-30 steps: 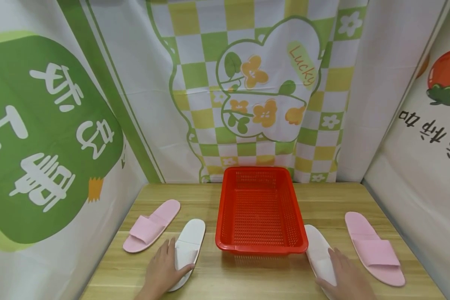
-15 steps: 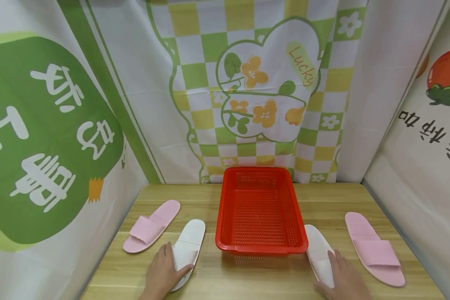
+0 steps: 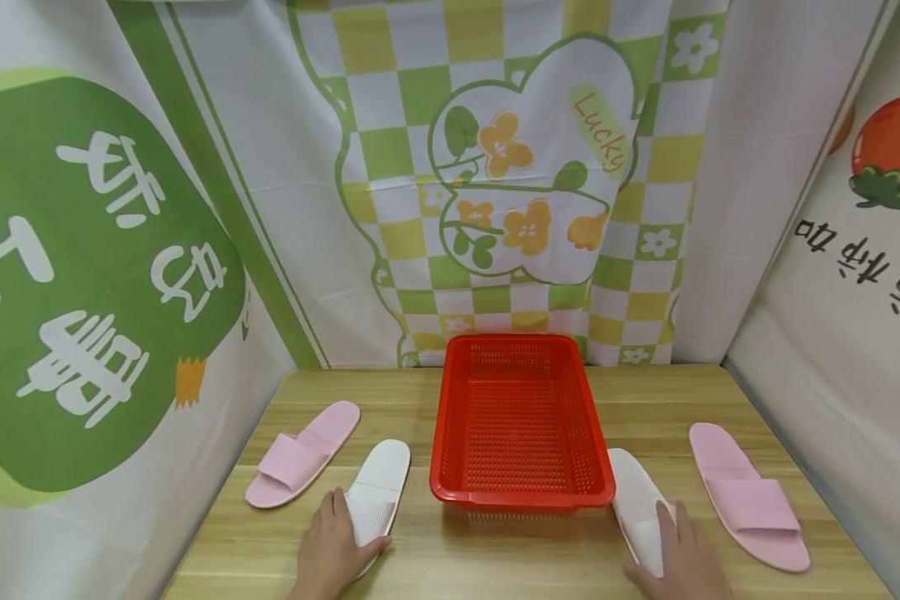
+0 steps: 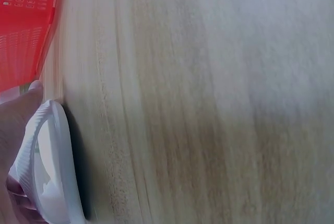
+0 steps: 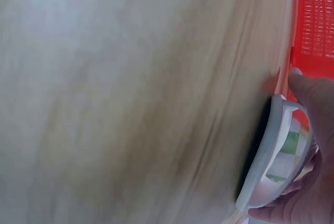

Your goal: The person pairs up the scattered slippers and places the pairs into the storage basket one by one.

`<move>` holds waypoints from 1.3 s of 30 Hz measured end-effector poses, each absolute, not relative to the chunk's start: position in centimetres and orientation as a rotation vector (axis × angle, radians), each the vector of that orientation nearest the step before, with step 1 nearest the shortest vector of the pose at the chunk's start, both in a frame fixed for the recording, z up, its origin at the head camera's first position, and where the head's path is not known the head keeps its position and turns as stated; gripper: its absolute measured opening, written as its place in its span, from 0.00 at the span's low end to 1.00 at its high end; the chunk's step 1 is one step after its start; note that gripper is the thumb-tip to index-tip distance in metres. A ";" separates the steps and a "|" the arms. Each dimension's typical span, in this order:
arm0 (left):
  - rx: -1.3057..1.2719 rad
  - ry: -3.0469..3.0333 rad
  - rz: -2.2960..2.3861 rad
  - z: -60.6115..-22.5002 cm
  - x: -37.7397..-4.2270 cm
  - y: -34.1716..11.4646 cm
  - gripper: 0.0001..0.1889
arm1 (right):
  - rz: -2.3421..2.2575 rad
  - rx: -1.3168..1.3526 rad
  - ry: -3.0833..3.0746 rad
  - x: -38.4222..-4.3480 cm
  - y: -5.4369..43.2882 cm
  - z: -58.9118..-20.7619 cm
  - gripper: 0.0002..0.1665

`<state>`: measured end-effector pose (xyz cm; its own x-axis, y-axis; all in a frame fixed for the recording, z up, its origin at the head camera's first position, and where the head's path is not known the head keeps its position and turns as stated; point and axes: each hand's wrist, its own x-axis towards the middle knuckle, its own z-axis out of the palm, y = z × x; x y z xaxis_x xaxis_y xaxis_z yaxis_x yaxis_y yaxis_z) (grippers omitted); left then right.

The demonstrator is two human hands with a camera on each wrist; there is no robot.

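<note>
Two white slippers lie on the wooden table. My left hand [image 3: 332,546] grips the left white slipper [image 3: 381,471] across its strap, thumb on the inner side and fingers along the outer side. In the left wrist view the slipper's open heel end [image 4: 60,166] shows between thumb and fingers. My right hand [image 3: 682,554] holds the right white slipper [image 3: 630,479] the same way, fingers at the outer edge, thumb at the inner one. In the right wrist view that slipper's strap opening [image 5: 282,151] shows beside the palm. The hands hide part of both slippers.
A red plastic basket [image 3: 523,501] with perforated walls stands between the white slippers. One pink slipper [image 3: 303,454] lies at the left, another pink slipper [image 3: 750,500] at the right. A patterned curtain [image 3: 412,250] hangs behind the table [image 3: 510,567], with printed cloth on both sides.
My left hand has shifted slightly right and its fingers have drawn in at the slipper's outer edge. My right hand's fingers have moved slightly. The basket and pink slippers stay in place.
</note>
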<state>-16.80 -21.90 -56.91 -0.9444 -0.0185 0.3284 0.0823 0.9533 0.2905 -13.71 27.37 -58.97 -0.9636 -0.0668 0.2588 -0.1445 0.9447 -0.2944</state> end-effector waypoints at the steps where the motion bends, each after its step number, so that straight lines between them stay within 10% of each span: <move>1: -0.045 -2.773 -0.433 -57.0 -16.8 -21.8 0.60 | 0.452 0.150 -2.849 -13.7 27.3 -59.0 0.62; 39: 0.116 -2.844 -0.356 -56.9 -16.9 -20.9 0.60 | 0.501 -0.045 -2.906 -13.5 26.5 -58.2 0.53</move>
